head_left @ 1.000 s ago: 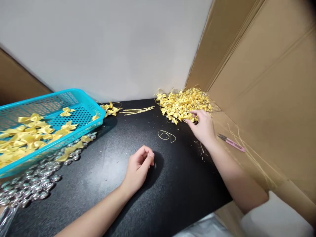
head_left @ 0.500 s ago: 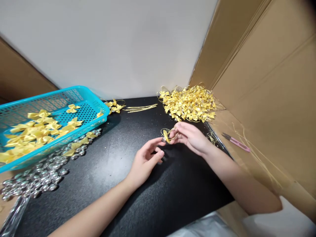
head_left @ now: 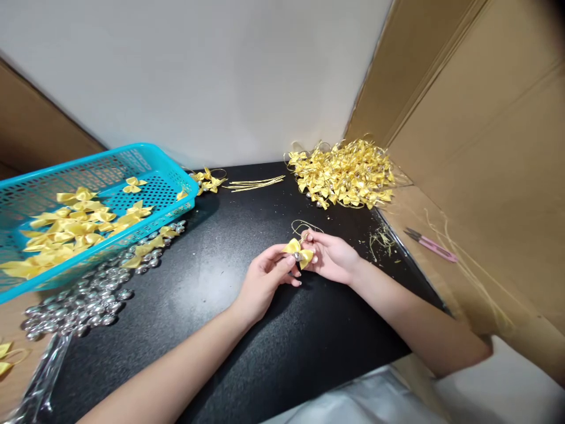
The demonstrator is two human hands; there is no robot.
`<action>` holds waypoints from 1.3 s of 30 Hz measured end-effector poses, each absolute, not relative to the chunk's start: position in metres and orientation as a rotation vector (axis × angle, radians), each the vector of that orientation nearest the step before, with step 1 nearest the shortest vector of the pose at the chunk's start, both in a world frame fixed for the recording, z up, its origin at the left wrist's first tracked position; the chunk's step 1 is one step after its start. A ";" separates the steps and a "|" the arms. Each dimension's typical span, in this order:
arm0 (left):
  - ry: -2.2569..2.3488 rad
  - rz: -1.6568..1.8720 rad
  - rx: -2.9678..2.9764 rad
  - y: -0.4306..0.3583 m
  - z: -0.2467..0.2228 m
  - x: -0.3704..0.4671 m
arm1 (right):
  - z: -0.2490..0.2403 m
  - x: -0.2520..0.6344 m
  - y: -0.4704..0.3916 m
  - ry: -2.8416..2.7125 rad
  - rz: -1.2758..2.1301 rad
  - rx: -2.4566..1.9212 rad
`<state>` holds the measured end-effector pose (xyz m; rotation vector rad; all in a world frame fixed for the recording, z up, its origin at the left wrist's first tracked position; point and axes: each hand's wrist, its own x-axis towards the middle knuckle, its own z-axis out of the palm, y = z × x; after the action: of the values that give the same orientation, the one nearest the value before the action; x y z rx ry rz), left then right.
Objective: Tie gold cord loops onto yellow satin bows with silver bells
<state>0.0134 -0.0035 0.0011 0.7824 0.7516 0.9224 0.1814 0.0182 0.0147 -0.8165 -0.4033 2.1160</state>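
Now, both hands: they meet over the middle of the black table [head_left: 212, 330], each pinching the same small bow.
Left hand [head_left: 265, 281]: fingers curled, thumb and fingertips closed on the left wing of the yellow bow [head_left: 299, 252].
Right hand [head_left: 331, 257]: fingers bent inward, gripping the bow's right side, touching the left hand's fingertips.
Yellow bow: held just above the tabletop between the two hands, with a small silver bead at its knot and a thin gold loop [head_left: 304, 226] rising behind it.
Pile of finished bows [head_left: 346, 174]: heaped at the far right corner of the table, against the cardboard wall [head_left: 477, 129].
Gold cords [head_left: 253, 184]: a loose bundle lying flat near the back edge, left of the pile.
Blue basket [head_left: 168, 176]: tilted at the left, holding plain yellow bows.
Silver bells [head_left: 83, 300]: scattered under and in front of the basket.
Pink snips [head_left: 430, 244]: lying on the cardboard to the right, well apart from the hands.
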 end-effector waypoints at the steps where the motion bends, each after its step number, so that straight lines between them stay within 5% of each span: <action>1: 0.749 0.918 0.770 -0.003 0.001 0.013 | 0.013 0.181 0.018 -0.411 2.107 -0.823; 8: 0.784 0.899 0.723 -0.001 -0.001 0.012 | 0.007 0.180 0.014 -0.596 1.852 -0.904; 14: 0.826 0.961 0.629 0.001 0.002 0.013 | 0.011 0.180 -0.005 -1.496 0.386 -1.132; 18: 0.836 1.007 0.627 0.000 0.001 0.013 | 0.009 0.174 -0.013 -1.834 -0.028 -1.138; 39: 0.804 1.089 0.631 0.002 -0.004 0.009 | 0.001 0.172 -0.011 -1.768 -0.005 -1.120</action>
<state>0.0092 0.0019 -0.0044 0.6306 0.8039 1.0890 0.1722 -0.0105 0.0005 -1.1197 -1.7676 -0.0046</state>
